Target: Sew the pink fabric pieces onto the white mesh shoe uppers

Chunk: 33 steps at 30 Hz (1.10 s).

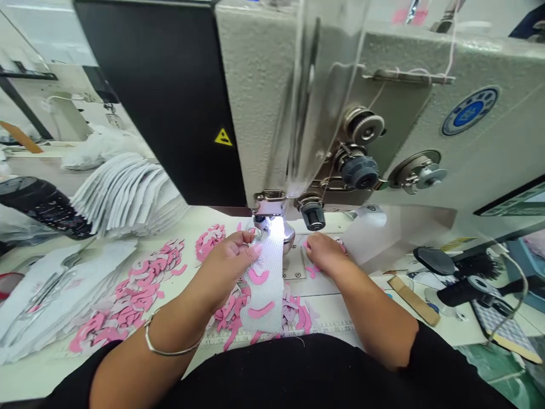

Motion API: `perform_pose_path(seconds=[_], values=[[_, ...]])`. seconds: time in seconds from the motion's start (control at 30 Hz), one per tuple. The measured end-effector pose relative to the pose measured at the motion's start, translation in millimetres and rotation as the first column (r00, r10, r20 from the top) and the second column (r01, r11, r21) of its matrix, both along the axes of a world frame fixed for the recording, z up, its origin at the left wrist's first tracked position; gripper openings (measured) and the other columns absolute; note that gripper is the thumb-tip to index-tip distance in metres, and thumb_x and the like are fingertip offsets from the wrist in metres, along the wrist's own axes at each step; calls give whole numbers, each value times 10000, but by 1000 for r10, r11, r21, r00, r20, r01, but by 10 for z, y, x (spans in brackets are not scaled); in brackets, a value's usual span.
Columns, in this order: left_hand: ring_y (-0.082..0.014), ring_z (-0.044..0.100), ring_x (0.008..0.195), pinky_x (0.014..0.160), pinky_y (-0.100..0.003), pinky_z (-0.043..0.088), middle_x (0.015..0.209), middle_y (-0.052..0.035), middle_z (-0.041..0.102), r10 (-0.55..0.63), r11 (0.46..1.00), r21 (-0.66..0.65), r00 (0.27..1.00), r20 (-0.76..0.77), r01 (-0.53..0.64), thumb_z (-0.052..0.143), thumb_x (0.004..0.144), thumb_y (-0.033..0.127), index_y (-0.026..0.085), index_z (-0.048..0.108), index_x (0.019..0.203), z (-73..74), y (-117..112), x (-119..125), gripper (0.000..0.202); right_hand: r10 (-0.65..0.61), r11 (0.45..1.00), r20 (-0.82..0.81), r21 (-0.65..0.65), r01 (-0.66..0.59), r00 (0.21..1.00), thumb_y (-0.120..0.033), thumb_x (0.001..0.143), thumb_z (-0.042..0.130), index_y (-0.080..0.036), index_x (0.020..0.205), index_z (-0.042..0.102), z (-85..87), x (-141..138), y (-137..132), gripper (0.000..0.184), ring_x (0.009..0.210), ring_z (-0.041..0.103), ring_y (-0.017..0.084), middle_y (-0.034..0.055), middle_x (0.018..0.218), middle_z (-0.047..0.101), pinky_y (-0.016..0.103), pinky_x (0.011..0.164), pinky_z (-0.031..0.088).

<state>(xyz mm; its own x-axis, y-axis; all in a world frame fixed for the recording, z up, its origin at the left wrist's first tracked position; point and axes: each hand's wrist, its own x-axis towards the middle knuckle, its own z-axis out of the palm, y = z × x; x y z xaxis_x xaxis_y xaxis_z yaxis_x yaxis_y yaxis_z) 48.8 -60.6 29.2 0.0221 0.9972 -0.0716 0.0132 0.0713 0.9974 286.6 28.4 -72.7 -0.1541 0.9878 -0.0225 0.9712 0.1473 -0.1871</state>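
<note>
The left hand (230, 260) pinches a white mesh strip (266, 301) bearing pink crescents (261, 310) up against the sewing machine's (255, 102) presser foot (264, 221), while the right hand (326, 254), apart from it and holding nothing, rests beside the metal plate (293, 266) near a loose pink piece (312, 271).

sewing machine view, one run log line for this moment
left hand: holds white mesh strip at presser foot | right hand: beside needle plate

mesh strip (266, 267): white, pink crescents (258, 276) | sewing machine (255, 85): speckled pale grey | scattered cutouts (136, 295): pink
</note>
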Motion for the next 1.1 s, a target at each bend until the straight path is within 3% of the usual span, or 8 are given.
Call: perform_pose_path(seconds=[0.27,0.4,0.47,0.57,0.73,0.83,0.97,1.1], values=[[-187,562,782,725,-333,448,927,-45,638,279,926,373,786,-552,-66,621,846,429,215,661,1023,-33,-170,-213,281,-61,930,-104,355,95,993,-258,989,365,-208,891,642,491,-43,-480,299,704,566,174,43,759,636,289,605,348],[-136,458,642,597,-267,380,693,5,528,-87,950,232,891,-445,208,570,888,520,191,621,804,110,-340,-184,343,638,428,4,829,-359,770,-204,921,539,-223,989,626,768,-224,-954,112,616,523,154,-3,653,597,295,605,384],[-112,394,590,542,-242,332,627,25,460,-334,927,68,896,-292,368,560,897,538,181,550,714,149,-384,-161,401,743,321,53,846,-425,667,-143,896,555,-227,1110,595,841,-328,-1054,233,590,503,144,-17,657,594,290,574,376],[-99,369,564,523,-232,315,603,36,438,-362,925,43,911,-197,377,579,908,485,179,516,684,132,-401,-168,383,814,398,-100,814,-423,573,-143,903,570,-246,1142,572,873,-430,-1046,261,629,533,138,-8,740,618,281,587,406],[-117,496,663,639,-250,402,670,8,550,-227,841,358,865,-447,406,561,941,334,179,597,710,94,-391,-222,281,508,835,-792,358,-417,338,-355,952,586,-235,1029,571,934,-471,-966,143,670,555,117,1,831,596,242,580,453],[-131,525,706,689,-266,417,714,0,571,-157,788,428,816,-556,443,487,972,310,190,627,767,101,-328,-233,276,500,841,-770,324,-434,395,-321,943,591,-216,816,592,1015,-488,-921,165,662,522,119,-13,746,567,256,606,433],[-185,573,785,720,-314,433,853,-34,643,137,941,330,805,-578,77,517,935,447,199,658,918,63,-124,-241,286,558,808,-543,529,-261,628,-277,948,559,-217,845,623,998,-545,-795,136,915,597,197,35,912,665,365,831,457],[-188,571,727,666,-302,438,815,-27,631,-67,997,3,891,-448,77,649,818,524,186,652,955,-32,76,-233,365,487,815,-442,539,-211,753,-283,960,511,-208,928,622,881,-607,-674,138,1063,580,258,82,1084,683,448,935,439]])
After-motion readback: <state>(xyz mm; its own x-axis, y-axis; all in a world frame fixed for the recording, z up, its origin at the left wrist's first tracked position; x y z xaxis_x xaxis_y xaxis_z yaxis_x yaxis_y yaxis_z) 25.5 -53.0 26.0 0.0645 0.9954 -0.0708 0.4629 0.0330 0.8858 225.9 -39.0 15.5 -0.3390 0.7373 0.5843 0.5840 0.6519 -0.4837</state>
